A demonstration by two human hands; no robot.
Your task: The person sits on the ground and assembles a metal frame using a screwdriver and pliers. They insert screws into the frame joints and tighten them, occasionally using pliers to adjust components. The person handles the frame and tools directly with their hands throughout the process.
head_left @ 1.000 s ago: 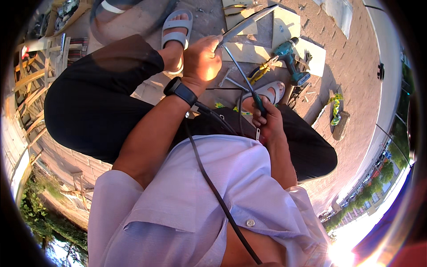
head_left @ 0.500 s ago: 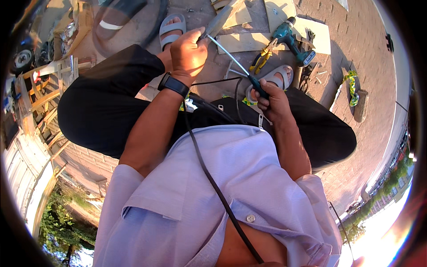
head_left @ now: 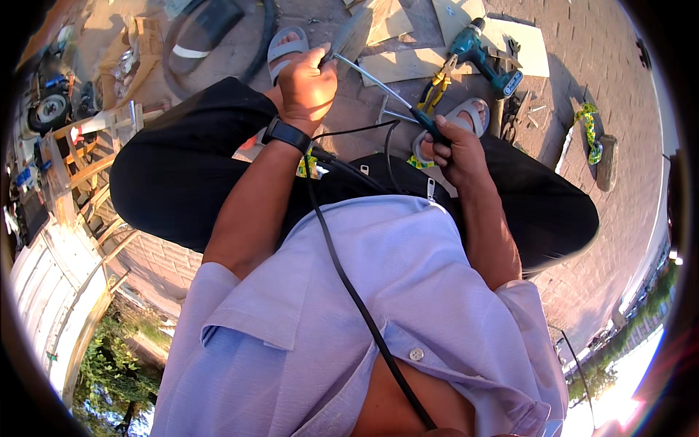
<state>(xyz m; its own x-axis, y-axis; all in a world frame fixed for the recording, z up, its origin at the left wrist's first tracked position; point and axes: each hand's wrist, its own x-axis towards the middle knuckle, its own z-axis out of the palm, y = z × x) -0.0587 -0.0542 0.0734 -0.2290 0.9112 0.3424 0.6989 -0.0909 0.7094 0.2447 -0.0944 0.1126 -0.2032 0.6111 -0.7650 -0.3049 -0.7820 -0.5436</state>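
Compared with the earliest frame, the left grip (head_left: 307, 81) is nearer to the left sandal (head_left: 288, 46), and the screwdriver (head_left: 386, 90) lies flatter, its tip more to the left. To do this well, I think, the left grip should hold firmly with its thumb clear of the tip, and the right grip (head_left: 463, 151) should push calmly along the shaft. The screwdriver is in the upper middle of the frame; it has a dark green handle and a thin, shiny shaft. The right grip is clenched around this handle. The left one seems closed on a flat greyish strip (head_left: 354, 30), which looks blurred. Whether tip and strip touch, I cannot tell.
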